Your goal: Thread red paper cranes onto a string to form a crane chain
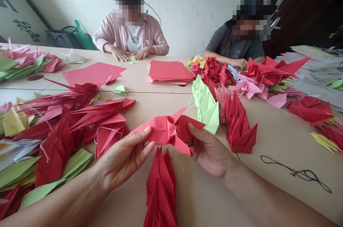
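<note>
Both my hands hold a partly folded pink-red paper piece (167,130) just above the tan table (281,141). My left hand (125,157) pinches its left end between thumb and fingers. On the right, the piece's other side is gripped by my right hand (207,150), thumb on top. Directly below the piece lies a stack of folded dark red paper shapes (160,187). A row of nested light green (206,104) and red folded pieces (238,127) runs just right of my hands.
A big heap of red, green and yellow folded paper (53,137) fills the left. A stack of flat red sheets (167,71) lies at centre back. Two people sit across the table, hands on paper. A black thread (297,173) lies at right.
</note>
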`<action>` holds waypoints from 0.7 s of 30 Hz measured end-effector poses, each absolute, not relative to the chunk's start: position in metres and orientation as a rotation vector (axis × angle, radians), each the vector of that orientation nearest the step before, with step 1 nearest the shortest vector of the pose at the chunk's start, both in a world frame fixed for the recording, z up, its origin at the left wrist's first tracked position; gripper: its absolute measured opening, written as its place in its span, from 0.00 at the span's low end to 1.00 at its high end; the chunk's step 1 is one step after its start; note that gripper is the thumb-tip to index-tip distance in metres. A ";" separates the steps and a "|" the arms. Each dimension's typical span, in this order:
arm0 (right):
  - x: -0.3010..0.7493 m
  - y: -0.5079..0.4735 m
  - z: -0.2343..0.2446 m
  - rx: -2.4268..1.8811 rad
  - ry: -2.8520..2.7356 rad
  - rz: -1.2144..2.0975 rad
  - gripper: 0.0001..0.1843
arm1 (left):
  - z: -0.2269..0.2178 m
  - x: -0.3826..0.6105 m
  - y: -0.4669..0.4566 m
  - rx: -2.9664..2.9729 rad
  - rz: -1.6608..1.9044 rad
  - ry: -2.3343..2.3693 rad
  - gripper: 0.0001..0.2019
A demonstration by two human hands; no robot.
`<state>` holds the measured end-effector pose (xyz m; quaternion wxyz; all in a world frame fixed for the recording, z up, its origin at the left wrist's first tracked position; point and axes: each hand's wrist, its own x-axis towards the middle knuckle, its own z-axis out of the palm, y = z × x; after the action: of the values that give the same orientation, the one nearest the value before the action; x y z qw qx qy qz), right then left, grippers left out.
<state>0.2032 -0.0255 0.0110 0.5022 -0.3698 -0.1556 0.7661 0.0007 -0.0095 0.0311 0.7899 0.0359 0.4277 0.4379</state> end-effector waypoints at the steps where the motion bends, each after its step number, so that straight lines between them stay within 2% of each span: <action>1: 0.203 -0.026 0.011 -0.889 -0.369 1.856 0.13 | 0.030 0.001 -0.011 0.056 0.931 0.925 0.14; 4: 0.204 -0.026 0.010 -0.835 -0.337 1.912 0.11 | 0.029 0.003 -0.012 0.013 0.944 0.923 0.15; 11: 0.207 -0.025 0.010 -0.829 -0.272 2.033 0.16 | 0.033 0.008 -0.014 0.005 1.011 0.908 0.17; 21: 0.205 -0.028 0.009 -0.671 -0.383 2.112 0.10 | 0.024 0.002 -0.013 0.078 0.928 0.836 0.16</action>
<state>0.2050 -0.0285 0.0089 0.4314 -0.2692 -0.1538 0.8472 0.0020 -0.0134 0.0245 0.8106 0.0364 0.3914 0.4342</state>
